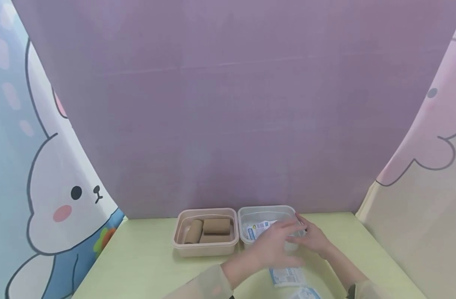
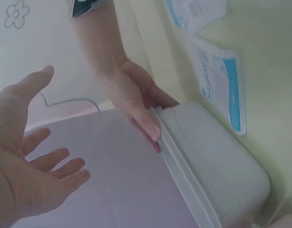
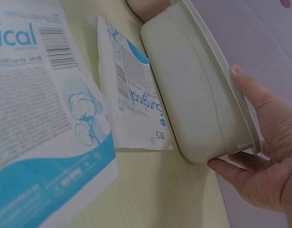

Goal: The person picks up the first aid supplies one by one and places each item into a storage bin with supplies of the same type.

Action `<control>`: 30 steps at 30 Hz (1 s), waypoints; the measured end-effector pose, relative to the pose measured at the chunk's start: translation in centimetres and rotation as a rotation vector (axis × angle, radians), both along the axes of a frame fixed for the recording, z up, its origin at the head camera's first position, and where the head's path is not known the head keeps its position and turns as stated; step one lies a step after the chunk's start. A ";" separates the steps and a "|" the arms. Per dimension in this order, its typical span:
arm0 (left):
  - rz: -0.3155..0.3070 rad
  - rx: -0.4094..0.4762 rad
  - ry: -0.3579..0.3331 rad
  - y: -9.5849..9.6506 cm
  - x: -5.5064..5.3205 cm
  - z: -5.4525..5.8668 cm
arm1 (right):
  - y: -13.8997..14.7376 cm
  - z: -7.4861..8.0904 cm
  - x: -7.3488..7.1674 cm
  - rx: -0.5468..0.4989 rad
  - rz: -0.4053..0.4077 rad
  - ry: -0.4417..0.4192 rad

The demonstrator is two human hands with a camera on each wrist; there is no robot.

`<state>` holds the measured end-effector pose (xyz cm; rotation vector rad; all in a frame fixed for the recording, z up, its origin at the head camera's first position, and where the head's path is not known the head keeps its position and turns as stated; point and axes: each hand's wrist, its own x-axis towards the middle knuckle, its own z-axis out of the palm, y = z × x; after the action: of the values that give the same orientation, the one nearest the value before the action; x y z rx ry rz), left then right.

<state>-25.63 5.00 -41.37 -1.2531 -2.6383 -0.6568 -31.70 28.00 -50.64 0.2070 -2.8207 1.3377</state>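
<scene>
A pale grey plastic bin (image 1: 267,209) stands at the back of the table, with a white and blue packet (image 1: 258,229) inside. My right hand (image 3: 269,152) grips the bin's right end, thumb over the rim and fingers against the outer wall. In front of the bin, my left hand (image 1: 274,247), blurred, reaches across it and hides part of its inside. The left wrist view shows that left hand (image 2: 34,161) with fingers spread and nothing in it. A packet printed "Surgical" (image 3: 131,90) lies on the table near the bin, and another packet (image 3: 46,123) lies nearer me.
Left of the grey bin stands a pink bin (image 1: 205,250) with several brown rolls (image 1: 216,226) in it. A purple cloth (image 1: 228,124) hangs behind both bins. Printed cloths flank the yellow-green table (image 1: 145,257) on either side.
</scene>
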 end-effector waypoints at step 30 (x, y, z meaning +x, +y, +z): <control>-0.190 -0.148 0.057 0.8 2.5 -8.3 | -0.4 0.1 0.0 -0.023 -0.047 -0.002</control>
<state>-23.09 5.81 -49.70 -1.5533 -2.5839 -0.4491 -31.68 27.63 -50.55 0.1374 -2.7923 1.3603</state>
